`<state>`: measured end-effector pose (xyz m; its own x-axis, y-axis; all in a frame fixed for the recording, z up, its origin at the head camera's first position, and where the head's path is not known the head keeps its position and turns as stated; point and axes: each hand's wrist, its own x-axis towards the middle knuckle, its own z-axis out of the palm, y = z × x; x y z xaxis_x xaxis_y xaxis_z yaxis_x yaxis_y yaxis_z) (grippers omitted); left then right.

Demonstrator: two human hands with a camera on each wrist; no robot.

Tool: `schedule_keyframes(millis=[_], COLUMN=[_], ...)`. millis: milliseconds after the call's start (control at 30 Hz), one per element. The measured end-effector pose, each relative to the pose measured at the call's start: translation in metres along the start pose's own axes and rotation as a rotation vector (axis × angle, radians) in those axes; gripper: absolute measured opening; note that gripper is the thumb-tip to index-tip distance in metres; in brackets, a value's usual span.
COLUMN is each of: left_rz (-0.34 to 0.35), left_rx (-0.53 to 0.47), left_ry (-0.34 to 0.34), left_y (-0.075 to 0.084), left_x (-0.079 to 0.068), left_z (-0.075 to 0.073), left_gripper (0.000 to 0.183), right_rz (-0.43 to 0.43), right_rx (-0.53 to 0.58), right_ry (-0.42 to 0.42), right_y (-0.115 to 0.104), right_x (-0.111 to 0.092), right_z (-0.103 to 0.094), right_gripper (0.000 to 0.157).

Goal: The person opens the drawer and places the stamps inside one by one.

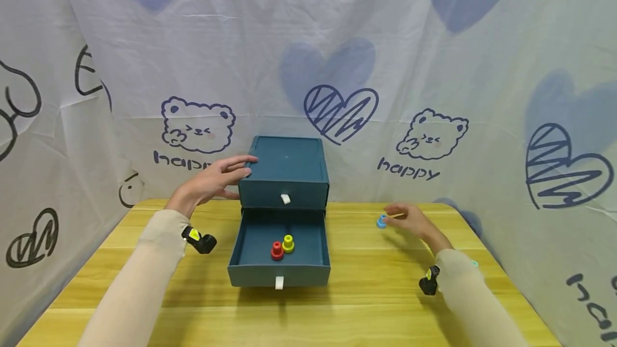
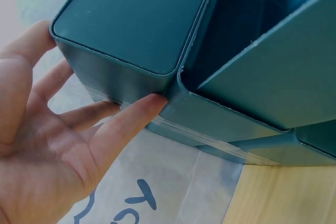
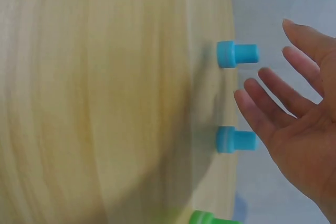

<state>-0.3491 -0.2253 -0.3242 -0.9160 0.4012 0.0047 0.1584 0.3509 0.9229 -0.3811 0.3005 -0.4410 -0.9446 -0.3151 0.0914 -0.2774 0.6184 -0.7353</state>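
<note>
A dark teal two-drawer box (image 1: 289, 159) stands on the table, its lower drawer (image 1: 255, 277) pulled out. Inside that drawer are a red peg (image 1: 277, 251) and a yellow peg (image 1: 288, 244). My left hand (image 1: 212, 181) rests against the box's left side, fingers spread; in the left wrist view its fingertips touch the wall of the box (image 2: 121, 19). To the right, my right hand (image 1: 409, 221) hovers beside a blue peg (image 1: 381, 221) with fingers extended and nothing held. The right wrist view has two upright blue pegs, one (image 3: 237, 54) near the fingertips, the other (image 3: 236, 140) below.
Part of a green peg (image 3: 205, 217) shows at the bottom of the right wrist view. White tabs (image 1: 285, 198) serve as drawer pulls. A printed cloth (image 1: 260, 68) hangs behind and at both sides of the wooden table (image 1: 376, 293).
</note>
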Motion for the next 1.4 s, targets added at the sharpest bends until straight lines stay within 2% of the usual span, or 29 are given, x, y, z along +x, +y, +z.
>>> schedule_keyframes(millis=[100, 300, 467, 700, 933, 1100, 1400], left_rz=[0.004, 0.005, 0.004, 0.001, -0.004, -0.004, 0.000], left_rx=[0.001, -0.006, 0.000, 0.006, 0.009, 0.008, 0.004], left_ry=[-0.003, -0.002, 0.004, 0.004, 0.005, 0.004, 0.007], left_y=[0.000, 0.000, -0.001, 0.000, 0.001, 0.001, 0.000], left_x=[0.000, 0.000, 0.000, 0.000, 0.000, -0.001, 0.001], left_z=[0.001, 0.001, 0.000, 0.001, 0.001, 0.002, 0.001], left_gripper=[0.061, 0.061, 0.060, 0.061, 0.060, 0.061, 0.060], right_rz=[0.023, 0.056, 0.072, 0.104, 0.089, 0.047, 0.025], right_rx=[0.031, 0.077, 0.072, 0.068, 0.039, 0.011, -0.004], right_ry=[0.005, -0.038, -0.065, -0.056, -0.031, -0.006, -0.001], right_y=[0.005, 0.008, 0.006, 0.006, 0.004, 0.009, 0.009], right_x=[0.000, 0.003, 0.005, 0.008, 0.008, 0.011, 0.009], right_z=[0.005, 0.014, 0.019, 0.024, 0.030, 0.036, 0.041], right_gripper=[0.050, 0.053, 0.050, 0.040, 0.038, 0.037, 0.032])
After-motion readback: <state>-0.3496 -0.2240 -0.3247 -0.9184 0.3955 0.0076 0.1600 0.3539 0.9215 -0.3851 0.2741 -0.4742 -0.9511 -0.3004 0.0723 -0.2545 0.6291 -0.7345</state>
